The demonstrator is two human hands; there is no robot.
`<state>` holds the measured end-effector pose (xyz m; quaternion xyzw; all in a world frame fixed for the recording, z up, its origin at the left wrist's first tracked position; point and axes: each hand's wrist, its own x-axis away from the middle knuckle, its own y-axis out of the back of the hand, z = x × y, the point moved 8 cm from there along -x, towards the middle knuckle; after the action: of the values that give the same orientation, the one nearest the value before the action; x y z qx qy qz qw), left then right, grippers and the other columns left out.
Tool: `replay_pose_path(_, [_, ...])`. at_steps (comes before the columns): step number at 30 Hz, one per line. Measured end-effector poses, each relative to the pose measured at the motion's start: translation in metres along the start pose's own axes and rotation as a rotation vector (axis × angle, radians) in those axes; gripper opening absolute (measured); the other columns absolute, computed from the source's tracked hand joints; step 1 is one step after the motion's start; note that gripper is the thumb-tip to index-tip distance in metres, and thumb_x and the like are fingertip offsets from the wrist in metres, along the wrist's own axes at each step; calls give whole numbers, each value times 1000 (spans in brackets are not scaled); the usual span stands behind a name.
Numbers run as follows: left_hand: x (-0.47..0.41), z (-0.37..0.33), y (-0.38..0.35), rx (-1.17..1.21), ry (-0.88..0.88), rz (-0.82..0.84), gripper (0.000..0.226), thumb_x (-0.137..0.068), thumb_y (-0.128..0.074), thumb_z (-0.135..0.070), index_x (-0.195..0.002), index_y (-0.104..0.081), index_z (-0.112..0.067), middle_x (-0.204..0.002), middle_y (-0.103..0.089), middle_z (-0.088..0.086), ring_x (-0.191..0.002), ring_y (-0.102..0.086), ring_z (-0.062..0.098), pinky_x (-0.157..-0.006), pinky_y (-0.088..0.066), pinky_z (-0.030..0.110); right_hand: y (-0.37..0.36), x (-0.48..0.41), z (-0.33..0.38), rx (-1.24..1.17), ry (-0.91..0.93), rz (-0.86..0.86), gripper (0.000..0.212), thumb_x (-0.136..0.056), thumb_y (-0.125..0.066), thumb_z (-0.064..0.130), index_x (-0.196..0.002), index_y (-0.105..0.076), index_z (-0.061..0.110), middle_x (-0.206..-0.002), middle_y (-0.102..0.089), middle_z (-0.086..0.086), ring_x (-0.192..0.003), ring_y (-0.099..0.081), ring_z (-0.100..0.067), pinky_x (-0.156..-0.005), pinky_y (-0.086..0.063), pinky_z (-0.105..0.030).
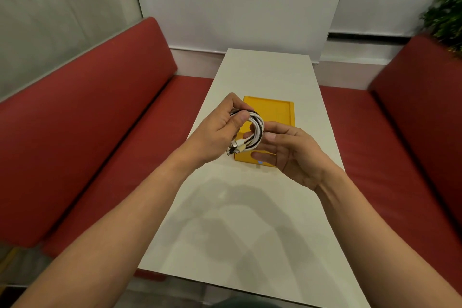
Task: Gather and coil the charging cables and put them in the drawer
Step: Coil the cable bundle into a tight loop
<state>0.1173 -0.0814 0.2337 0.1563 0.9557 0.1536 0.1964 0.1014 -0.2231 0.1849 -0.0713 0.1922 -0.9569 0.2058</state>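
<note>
A bundle of white and black charging cables [257,130] is wound into a small coil and held above the table. My left hand [222,130] grips the coil's upper left side, thumb curled over the strands. Plug ends [233,149] stick out at the coil's bottom left. My right hand [290,150] is at the coil's right side, with its fingers hooked through the loop and the thumb over the top. Under both hands lies a yellow tray-like drawer [277,110] on the white table [250,207], partly hidden by the hands.
Red upholstered benches [87,120] flank the narrow table on both sides [400,145]. A white wall stands at the table's far end. A green plant [445,15] sits at the upper right behind the right bench.
</note>
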Motion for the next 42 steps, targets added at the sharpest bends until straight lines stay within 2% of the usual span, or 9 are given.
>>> replay_pose_path(4, [1, 4, -2, -76, 20, -1, 9, -110, -46, -12, -112, -54, -11, -76, -59, -30, -69, -54, -7, -64, -41, 12, -8, 1, 0, 33, 32, 20, 40, -91, -66, 13, -130, -62, 8, -106, -73, -11, -99, -71, -26, -85, -61, -36])
replay_pose_path(9, [2, 2, 1, -88, 21, -33, 10, -110, -45, -11, -112, -54, -7, -71, -58, -33, -67, -54, -10, -63, -40, 10, -13, 0, 2, 202, 66, -31, 46, -87, -69, 17, -132, -63, 11, -106, -73, -5, -102, -68, -20, -95, -55, -40])
replay_pose_path(14, [4, 2, 0, -78, 25, -47, 11, -110, -47, -14, -112, -56, -9, -84, -59, -19, -70, -53, -4, -67, -41, 15, -16, -2, 0, 115, 16, -37, 38, -93, -61, 26, -126, -64, 8, -92, -72, -6, -91, -69, -17, -82, -56, -31])
replay_pose_path(19, [7, 12, 3, -47, 79, -59, 9, -110, -46, -13, -110, -56, -13, -77, -60, -22, -68, -52, -4, -69, -42, 17, -16, -6, -2, 214, -2, -88, 28, -104, -54, 17, -127, -66, 10, -108, -75, -10, -99, -69, -19, -90, -56, -35])
replay_pose_path(27, [5, 11, 12, 49, 98, -104, 10, -108, -47, -19, -105, -56, -23, -73, -53, -14, -64, -43, 9, -67, -41, 43, -17, -3, 5, 147, 24, -16, 43, -99, -54, -6, -139, -58, 8, -132, -69, -12, -117, -67, -27, -106, -51, -42])
replay_pose_path(31, [4, 8, 10, 74, 89, -95, 9, -108, -48, -21, -107, -56, -22, -74, -57, -23, -69, -49, 2, -93, -52, 62, -21, 1, 3, 161, 49, 58, 69, -92, -65, -6, -152, -42, 20, -134, -66, -15, -125, -62, -33, -111, -47, -47])
replay_pose_path(35, [4, 6, 7, 68, 69, -96, 9, -110, -46, -17, -109, -55, -19, -72, -58, -26, -68, -52, -2, -78, -53, 49, -21, 0, 1, 211, 5, -22, 46, -98, -64, 22, -142, -54, 14, -124, -71, -8, -116, -65, -28, -110, -45, -53])
replay_pose_path(38, [4, 7, 6, 56, 79, -112, 9, -111, -44, -10, -113, -52, -9, -65, -58, -28, -62, -53, -4, -63, -48, 15, -20, 0, 3, 350, 6, -79, 34, -104, -55, 28, -131, -61, 8, -119, -74, -11, -106, -69, -19, -106, -49, -49])
replay_pose_path(42, [2, 9, 7, 14, 67, -153, 8, -110, -46, -13, -112, -53, -14, -67, -57, -31, -67, -54, -7, -55, -43, 12, -24, -3, 12, 524, 140, -211, 24, -106, -56, 26, -129, -61, 21, -108, -77, 0, -105, -72, -18, -96, -58, -41])
